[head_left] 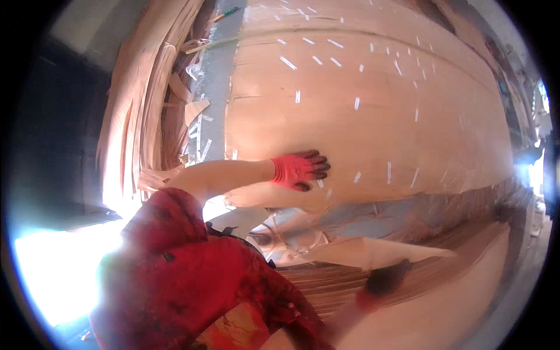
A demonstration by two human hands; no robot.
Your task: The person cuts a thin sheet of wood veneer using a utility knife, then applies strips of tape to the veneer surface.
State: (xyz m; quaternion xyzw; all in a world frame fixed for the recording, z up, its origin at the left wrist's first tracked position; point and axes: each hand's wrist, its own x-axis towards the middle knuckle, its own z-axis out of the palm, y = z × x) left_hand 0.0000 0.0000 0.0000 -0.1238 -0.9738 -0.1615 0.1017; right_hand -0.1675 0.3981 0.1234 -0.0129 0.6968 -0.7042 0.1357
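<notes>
Red shirt (181, 268) nearest in my head view. Left hand (302, 169), red-gloved, fingers slightly spread, palm down on the broad, white-flecked wood-veneer sheet (373, 134). Right hand (385, 280) blurred beside a pale veneer strip (373, 252); I can't tell its grip.

no legible text, no readable labels, numbers or signs
</notes>
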